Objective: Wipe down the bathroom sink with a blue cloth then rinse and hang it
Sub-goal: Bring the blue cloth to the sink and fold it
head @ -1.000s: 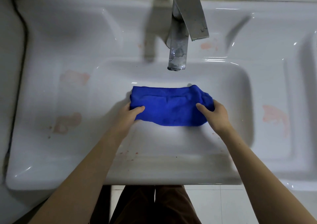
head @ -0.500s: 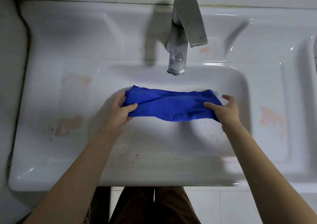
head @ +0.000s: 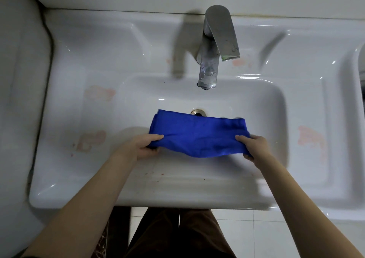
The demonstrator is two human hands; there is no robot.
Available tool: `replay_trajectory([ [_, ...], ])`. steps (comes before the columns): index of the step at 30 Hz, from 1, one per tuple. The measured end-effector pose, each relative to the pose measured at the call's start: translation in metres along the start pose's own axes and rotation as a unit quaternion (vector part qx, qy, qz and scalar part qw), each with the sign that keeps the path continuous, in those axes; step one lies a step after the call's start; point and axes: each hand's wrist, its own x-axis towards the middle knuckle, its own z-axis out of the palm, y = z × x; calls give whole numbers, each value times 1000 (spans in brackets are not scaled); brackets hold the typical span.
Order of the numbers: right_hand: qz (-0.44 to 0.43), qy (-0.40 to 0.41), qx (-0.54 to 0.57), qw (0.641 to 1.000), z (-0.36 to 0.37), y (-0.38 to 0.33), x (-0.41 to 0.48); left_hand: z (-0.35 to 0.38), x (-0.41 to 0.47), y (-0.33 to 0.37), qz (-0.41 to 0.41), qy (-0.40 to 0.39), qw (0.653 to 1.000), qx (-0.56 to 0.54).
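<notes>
A folded blue cloth point(head: 197, 133) is stretched across the basin of the white sink point(head: 280, 107), just in front of the drain point(head: 198, 112), which it partly covers. My left hand point(head: 143, 144) pinches the cloth's left end, thumb on top. At the right end my right hand point(head: 254, 147) grips the cloth the same way. The chrome faucet point(head: 213, 48) stands behind the basin; no water runs from its spout.
Pinkish stains mark the sink's flat ledges at left point(head: 98, 93) and right point(head: 310, 137), with small specks on the front rim point(head: 154, 175). A wall runs along the back and left. Below the sink are my dark trousers point(head: 177, 234) and a tiled floor.
Both hands have pulled the cloth toward me, from the basin's middle to its front part, uncovering part of the drain. The view has tilted, so the faucet sits lower in the picture.
</notes>
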Motion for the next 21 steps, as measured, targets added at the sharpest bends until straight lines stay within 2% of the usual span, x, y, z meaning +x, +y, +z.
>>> replay_trajectory([
  [4, -72, 8, 46, 996, -3, -11, -9, 4, -10, 6, 42, -11, 990, -136],
  [6, -95, 7, 62, 993, -3, -18, -14, 8, -17, 9, 91, -27, 982, -164],
  [12, -216, -13, 118, 969, -6, -52, -24, 10, -32, 32, 253, -88, 962, -60],
  [15, -259, -31, 121, 958, -9, -57, -23, 7, -31, 38, 289, -115, 949, -59],
  [17, -264, -17, 73, 962, -7, -49, -13, 3, -21, 34, 288, -123, 948, -44],
  [19, -241, 7, -15, 970, 1, -32, 6, -3, -6, 21, 274, -84, 958, 4],
  [21, -215, 17, -102, 971, 11, -10, 24, -4, 8, 4, 273, 25, 958, 87],
])
